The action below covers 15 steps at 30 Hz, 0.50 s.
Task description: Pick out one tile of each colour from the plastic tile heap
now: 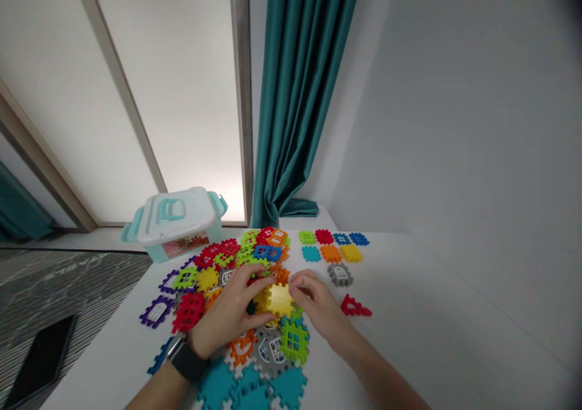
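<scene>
A yellow notched-edge building tile (279,299) is held over the pile between my two hands. My left hand (236,304), with a dark watch on its wrist, grips the tile's left side between thumb and fingers. At the right edge, the bent fingers and thumb of my right hand (316,304) pinch the tile. Beneath and around lie interlocking tiles: a green window tile (294,339), an orange tile (242,346), a grey tile (269,352) and several teal tiles (290,387). A red tile (188,312) lies left of my left hand.
Sorted tiles lie at the back right, among them a yellow tile (351,253) and a grey window tile (340,274). A red triangle (355,306) rests nearer. A lidded storage box (177,219) stands at the back left of the white table (409,337).
</scene>
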Available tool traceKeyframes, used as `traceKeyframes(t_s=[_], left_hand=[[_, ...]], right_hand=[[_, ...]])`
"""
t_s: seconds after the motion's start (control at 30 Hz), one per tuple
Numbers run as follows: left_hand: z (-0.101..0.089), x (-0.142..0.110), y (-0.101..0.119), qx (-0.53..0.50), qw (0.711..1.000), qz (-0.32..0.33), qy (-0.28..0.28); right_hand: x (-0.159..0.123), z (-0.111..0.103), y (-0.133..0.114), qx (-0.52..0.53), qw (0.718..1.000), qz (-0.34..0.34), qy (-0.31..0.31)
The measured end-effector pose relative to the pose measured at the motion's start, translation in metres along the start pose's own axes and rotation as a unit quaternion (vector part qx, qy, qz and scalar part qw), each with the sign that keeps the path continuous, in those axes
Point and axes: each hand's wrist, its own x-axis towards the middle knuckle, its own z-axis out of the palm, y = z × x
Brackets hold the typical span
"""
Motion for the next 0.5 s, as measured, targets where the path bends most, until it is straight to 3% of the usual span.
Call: traceKeyframes(t_s=[0.23, 0.5], left_hand=[[-0.0005, 0.0, 0.0016, -0.003, 1.0, -0.001, 0.007], [-0.0008, 0.002, 0.0032, -0.01, 1.0, -0.02, 0.013]], right_hand=[[0.0005, -0.0009, 0.0004, 0.006, 1.0, 0.004, -0.01], [-0.0008, -0.0032, -0.0012, -0.081, 0.994, -0.073, 0.02]])
